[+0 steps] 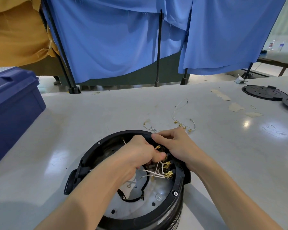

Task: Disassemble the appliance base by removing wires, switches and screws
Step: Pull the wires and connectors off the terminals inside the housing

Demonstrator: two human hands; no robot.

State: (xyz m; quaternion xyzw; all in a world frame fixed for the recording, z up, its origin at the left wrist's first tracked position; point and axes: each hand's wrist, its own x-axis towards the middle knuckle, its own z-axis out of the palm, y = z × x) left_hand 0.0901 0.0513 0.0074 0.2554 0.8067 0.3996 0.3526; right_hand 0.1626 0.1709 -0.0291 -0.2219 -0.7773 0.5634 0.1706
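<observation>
Inside, white wires (152, 171) between pinching left fingers (158, 157); right fingers (161, 136) curled over base rim (106, 138).

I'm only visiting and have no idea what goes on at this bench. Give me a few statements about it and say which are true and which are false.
1. The left hand and the right hand are both at the round black plastic appliance base. True.
2. The loose white wires with brass ends lie in the dark blue plastic box. False: they lie on the grey table beyond the base; the box stands apart at the left.
3. The left hand pinches the white wiring with brass connectors inside the base. True.
4. The flat round black lids sit at the table's left edge. False: they are at its far right.
</observation>
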